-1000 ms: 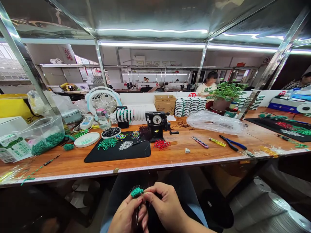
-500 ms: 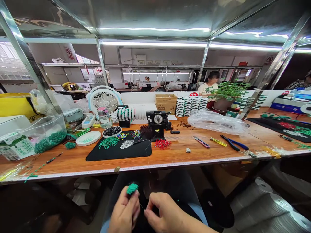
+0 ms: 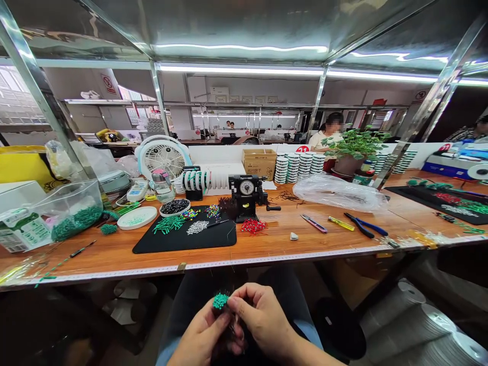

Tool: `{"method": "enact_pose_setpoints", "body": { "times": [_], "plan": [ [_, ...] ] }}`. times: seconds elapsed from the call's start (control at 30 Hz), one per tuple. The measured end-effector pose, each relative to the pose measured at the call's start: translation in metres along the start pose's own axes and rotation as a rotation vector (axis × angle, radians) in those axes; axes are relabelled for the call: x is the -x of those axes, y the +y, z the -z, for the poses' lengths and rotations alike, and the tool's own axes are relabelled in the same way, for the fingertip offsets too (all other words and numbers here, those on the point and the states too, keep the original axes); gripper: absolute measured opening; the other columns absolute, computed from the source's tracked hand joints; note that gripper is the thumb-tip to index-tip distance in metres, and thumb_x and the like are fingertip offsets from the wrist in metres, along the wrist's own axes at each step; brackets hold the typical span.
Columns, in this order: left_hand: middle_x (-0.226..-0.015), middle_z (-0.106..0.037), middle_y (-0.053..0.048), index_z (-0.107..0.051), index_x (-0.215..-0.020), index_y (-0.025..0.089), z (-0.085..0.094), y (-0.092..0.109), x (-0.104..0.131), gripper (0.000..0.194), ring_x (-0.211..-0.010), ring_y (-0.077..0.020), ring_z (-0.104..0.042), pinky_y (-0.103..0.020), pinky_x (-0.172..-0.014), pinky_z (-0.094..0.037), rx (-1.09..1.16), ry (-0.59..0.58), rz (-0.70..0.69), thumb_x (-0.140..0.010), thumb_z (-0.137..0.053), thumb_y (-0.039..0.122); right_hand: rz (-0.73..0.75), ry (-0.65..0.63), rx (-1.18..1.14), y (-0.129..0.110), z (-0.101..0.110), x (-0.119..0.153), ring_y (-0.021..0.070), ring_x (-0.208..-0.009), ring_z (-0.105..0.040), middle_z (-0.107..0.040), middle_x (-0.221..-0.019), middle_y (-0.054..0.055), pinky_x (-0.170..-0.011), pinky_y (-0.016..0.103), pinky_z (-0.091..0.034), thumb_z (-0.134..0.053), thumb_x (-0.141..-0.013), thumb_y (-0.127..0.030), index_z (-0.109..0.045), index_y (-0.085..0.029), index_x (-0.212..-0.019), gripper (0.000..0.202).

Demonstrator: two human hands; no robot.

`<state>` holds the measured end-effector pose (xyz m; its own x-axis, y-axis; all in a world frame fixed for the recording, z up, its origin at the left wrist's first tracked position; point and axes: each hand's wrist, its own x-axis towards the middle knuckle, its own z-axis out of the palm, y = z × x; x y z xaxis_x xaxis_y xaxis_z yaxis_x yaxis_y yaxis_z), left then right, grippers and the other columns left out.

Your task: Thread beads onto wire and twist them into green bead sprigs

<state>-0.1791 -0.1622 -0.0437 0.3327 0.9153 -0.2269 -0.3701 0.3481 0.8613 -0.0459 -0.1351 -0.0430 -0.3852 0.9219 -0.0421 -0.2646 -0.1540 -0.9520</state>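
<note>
Two-handed hold, six o'clock. Left bare hand (image 3: pixel 204 329): curls closed beneath and grips a compact, rounded cluster of small green beads (image 3: pixel 220 301). Right bare hand (image 3: pixel 260 314): pinches at its three-o'clock edge, impossible to tell how tightly. Toward eleven o'clock: black rectangular mat (image 3: pixel 175 245).

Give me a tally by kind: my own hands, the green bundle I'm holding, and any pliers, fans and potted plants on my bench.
Hands, left hand and right hand: 2
Green bundle: 1
Pliers: 1
Fan: 1
Potted plant: 1
Total: 6
</note>
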Motion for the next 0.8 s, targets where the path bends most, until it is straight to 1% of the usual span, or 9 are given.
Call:
{"method": "enact_pose_setpoints", "body": {
  "times": [0.07, 0.13, 0.2, 0.27, 0.33, 0.5, 0.6, 0.73, 0.8],
  "plan": [
    [-0.06, -0.057, -0.003, -0.058, -0.075, 0.014, 0.0, 0.0, -0.001, 0.028, -0.055, -0.0156, -0.055, -0.026, -0.055, -0.043, -0.041, -0.045, -0.001, -0.079, -0.066, 0.041, -0.023, -0.005, 0.038, 0.0, -0.001, 0.0, 0.0103, -0.034, -0.045, -0.053, -0.044, -0.002, -0.037, 0.02, -0.036, -0.063, -0.074, -0.051, -0.054, -0.013, -0.074, 0.039],
    [-0.054, -0.051, 0.0, -0.056, -0.074, 0.015, 0.0, 0.001, -0.003, 0.03, -0.053, -0.0148, -0.054, -0.025, -0.054, -0.042, -0.089, -0.05, -0.02, -0.081, -0.063, 0.043, 0.011, 0.067, 0.13, -0.002, 0.0, 0.001, 0.0108, -0.04, -0.05, -0.056, -0.049, 0.001, -0.042, 0.021, -0.039, -0.064, -0.075, -0.047, -0.058, -0.012, -0.072, 0.036],
    [-0.052, -0.046, 0.003, -0.055, -0.078, 0.016, 0.001, 0.001, -0.003, 0.031, -0.051, -0.0138, -0.052, -0.025, -0.054, -0.042, -0.144, -0.048, -0.027, -0.081, -0.062, 0.046, 0.057, 0.149, 0.234, -0.004, 0.001, 0.001, 0.0104, -0.05, -0.053, -0.06, -0.056, 0.003, -0.05, 0.02, -0.041, -0.065, -0.075, -0.037, -0.063, -0.01, -0.067, 0.028],
    [-0.053, -0.044, 0.004, -0.053, -0.081, 0.016, 0.002, 0.002, -0.002, 0.033, -0.049, -0.0128, -0.049, -0.025, -0.052, -0.041, -0.191, -0.051, -0.018, -0.081, -0.061, 0.048, 0.048, 0.159, 0.27, -0.006, 0.003, 0.001, 0.0103, -0.055, -0.053, -0.06, -0.058, 0.003, -0.054, 0.02, -0.041, -0.065, -0.074, -0.028, -0.066, -0.009, -0.065, 0.021],
    [-0.056, -0.044, 0.004, -0.05, -0.085, 0.017, 0.004, 0.002, -0.001, 0.035, -0.05, -0.0126, -0.048, -0.024, -0.052, -0.04, -0.231, -0.053, -0.012, -0.082, -0.059, 0.05, 0.025, 0.148, 0.257, -0.006, 0.003, 0.002, 0.0103, -0.055, -0.051, -0.059, -0.057, 0.002, -0.054, 0.02, -0.04, -0.065, -0.073, -0.026, -0.066, -0.009, -0.065, 0.018],
    [-0.056, -0.042, 0.005, -0.048, -0.091, 0.017, 0.006, -0.001, 0.001, 0.036, -0.05, -0.0122, -0.046, -0.024, -0.052, -0.038, -0.312, -0.035, -0.034, -0.084, -0.054, 0.051, 0.033, 0.176, 0.275, -0.005, 0.004, 0.001, 0.0113, -0.057, -0.051, -0.061, -0.059, 0.003, -0.055, 0.021, -0.039, -0.064, -0.074, -0.029, -0.068, -0.009, -0.067, 0.021],
    [-0.056, -0.043, 0.004, -0.05, -0.086, 0.017, 0.005, -0.003, 0.001, 0.034, -0.049, -0.012, -0.046, -0.024, -0.052, -0.038, -0.298, -0.027, -0.049, -0.085, -0.053, 0.051, 0.012, 0.166, 0.261, -0.005, 0.004, 0.001, 0.0112, -0.055, -0.05, -0.06, -0.059, 0.004, -0.054, 0.021, -0.038, -0.064, -0.073, -0.03, -0.068, -0.009, -0.068, 0.022],
    [-0.06, -0.05, 0.001, -0.05, -0.077, 0.018, 0.007, -0.003, -0.002, 0.032, -0.056, -0.0157, -0.054, -0.028, -0.056, -0.045, -0.229, -0.023, -0.077, -0.086, -0.053, 0.048, 0.005, 0.167, 0.23, -0.002, 0.004, 0.0, 0.0111, -0.051, -0.048, -0.057, -0.054, 0.002, -0.051, 0.022, -0.036, -0.064, -0.072, -0.035, -0.063, -0.01, -0.066, 0.026],
    [-0.06, -0.052, 0.0, -0.05, -0.073, 0.018, 0.01, -0.004, -0.004, 0.032, -0.056, -0.0153, -0.054, -0.028, -0.056, -0.046, -0.186, -0.009, -0.095, -0.085, -0.055, 0.047, 0.021, 0.169, 0.235, 0.001, 0.005, -0.001, 0.0107, -0.05, -0.047, -0.056, -0.053, 0.002, -0.051, 0.022, -0.036, -0.065, -0.071, -0.037, -0.062, -0.01, -0.064, 0.028]
  ]
}}
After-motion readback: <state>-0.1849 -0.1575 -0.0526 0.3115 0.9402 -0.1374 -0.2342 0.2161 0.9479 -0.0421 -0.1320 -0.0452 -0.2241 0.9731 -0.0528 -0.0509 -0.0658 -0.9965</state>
